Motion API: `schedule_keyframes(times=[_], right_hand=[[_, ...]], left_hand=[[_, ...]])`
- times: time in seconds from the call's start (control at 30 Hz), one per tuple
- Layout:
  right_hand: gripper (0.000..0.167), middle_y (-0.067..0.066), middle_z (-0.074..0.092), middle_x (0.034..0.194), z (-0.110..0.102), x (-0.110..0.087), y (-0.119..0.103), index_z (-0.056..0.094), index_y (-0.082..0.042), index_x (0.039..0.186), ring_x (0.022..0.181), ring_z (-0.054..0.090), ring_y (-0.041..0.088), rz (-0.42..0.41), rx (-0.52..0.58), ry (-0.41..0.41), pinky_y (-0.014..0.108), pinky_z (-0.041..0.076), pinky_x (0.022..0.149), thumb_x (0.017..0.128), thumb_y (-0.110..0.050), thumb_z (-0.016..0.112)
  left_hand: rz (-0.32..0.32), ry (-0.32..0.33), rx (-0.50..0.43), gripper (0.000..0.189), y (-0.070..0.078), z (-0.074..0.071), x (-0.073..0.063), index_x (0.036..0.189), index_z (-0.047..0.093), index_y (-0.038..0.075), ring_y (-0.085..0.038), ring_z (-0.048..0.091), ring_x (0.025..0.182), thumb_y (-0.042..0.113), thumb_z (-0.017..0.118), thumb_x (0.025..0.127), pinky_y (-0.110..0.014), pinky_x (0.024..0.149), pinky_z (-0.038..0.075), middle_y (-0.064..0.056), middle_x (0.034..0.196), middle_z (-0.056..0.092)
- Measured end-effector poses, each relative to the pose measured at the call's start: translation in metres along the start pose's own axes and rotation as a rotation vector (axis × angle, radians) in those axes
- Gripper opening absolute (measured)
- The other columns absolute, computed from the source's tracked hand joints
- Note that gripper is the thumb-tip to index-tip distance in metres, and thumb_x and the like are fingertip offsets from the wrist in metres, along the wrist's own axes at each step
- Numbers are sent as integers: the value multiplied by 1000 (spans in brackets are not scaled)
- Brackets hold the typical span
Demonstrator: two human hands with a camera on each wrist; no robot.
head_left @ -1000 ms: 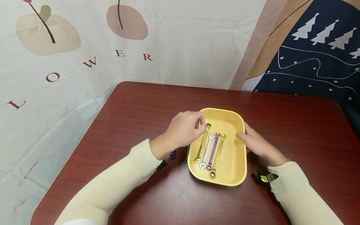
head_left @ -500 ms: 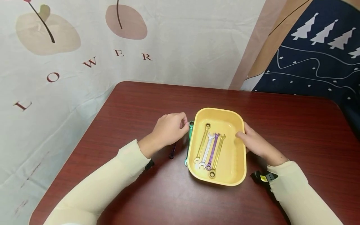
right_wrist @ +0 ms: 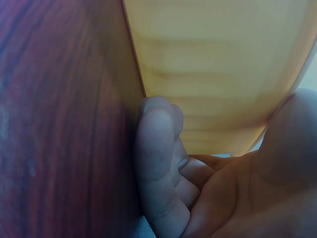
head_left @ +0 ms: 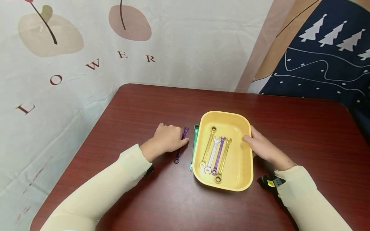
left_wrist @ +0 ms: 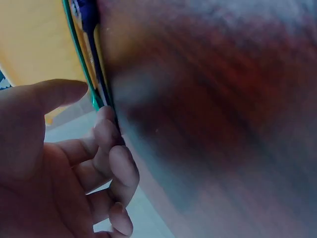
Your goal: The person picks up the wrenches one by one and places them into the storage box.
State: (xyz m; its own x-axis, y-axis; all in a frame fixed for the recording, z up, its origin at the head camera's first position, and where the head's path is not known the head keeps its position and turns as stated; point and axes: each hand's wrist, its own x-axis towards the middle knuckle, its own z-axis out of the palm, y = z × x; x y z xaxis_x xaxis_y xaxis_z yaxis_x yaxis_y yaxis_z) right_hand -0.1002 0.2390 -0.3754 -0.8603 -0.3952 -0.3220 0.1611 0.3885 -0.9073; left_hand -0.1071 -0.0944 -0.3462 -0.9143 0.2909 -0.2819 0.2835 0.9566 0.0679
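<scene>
A dark purple combination wrench (head_left: 177, 158) lies on the table, partly covered by my left hand (head_left: 167, 138). In the left wrist view my bent fingers (left_wrist: 124, 166) come right up to that wrench (left_wrist: 91, 34), while the thumb stands apart from them. My right hand (head_left: 261, 146) grips the right wall of a yellow tray (head_left: 241, 179), thumb over the rim and fingers outside. The right wrist view has those fingers (right_wrist: 156, 144) low against the tray's outer wall (right_wrist: 208, 74). Inside the tray lie two gold wrenches (head_left: 224, 160), a silver wrench (head_left: 212, 155) and a lighter purple wrench (head_left: 219, 155).
A green wrench (head_left: 195, 141) lies along the tray's left side, between it and the purple wrench. The dark red wooden table (head_left: 162, 199) reaches back to a printed cloth (head_left: 196, 57). A black strap with a plug (head_left: 271, 183) hangs at the right wrist.
My left hand has moved left from over the tray and down to the purple wrench, uncovering the green one. The right hand and tray have stayed in place.
</scene>
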Motion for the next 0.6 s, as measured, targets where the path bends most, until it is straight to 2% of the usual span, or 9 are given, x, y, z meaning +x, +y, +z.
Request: schedule_keyframes(times=[0.1,0.2,0.47,0.6], right_hand=[[65,25,69,102,0,-1,0,4,-13,159,75,75,29,-1,-1,3,46,59,59,102,-13,35],[65,25,69,101,0,-1,-1,5,-13,159,75,75,29,-3,-2,6,46,59,59,102,-13,36],[66,23,69,93,1,-2,-3,7,-11,159,71,74,27,-5,-22,20,46,58,57,100,-13,38],[65,24,69,94,0,-2,-3,8,-11,158,71,74,28,-2,-21,18,47,58,57,101,-13,38]], left_hand=[[1,-39,13,48,1,2,1,63,52,17,-17,57,63,53,55,95,-49,87,39,2,59,53],[-3,-50,16,48,1,4,1,62,52,17,-18,58,64,52,57,95,-48,87,39,1,60,55],[0,-35,6,44,2,2,1,59,50,18,-19,59,69,43,57,94,-52,92,40,1,67,60],[-1,-35,2,42,3,2,1,59,50,18,-20,60,69,41,57,94,-53,93,40,1,66,60]])
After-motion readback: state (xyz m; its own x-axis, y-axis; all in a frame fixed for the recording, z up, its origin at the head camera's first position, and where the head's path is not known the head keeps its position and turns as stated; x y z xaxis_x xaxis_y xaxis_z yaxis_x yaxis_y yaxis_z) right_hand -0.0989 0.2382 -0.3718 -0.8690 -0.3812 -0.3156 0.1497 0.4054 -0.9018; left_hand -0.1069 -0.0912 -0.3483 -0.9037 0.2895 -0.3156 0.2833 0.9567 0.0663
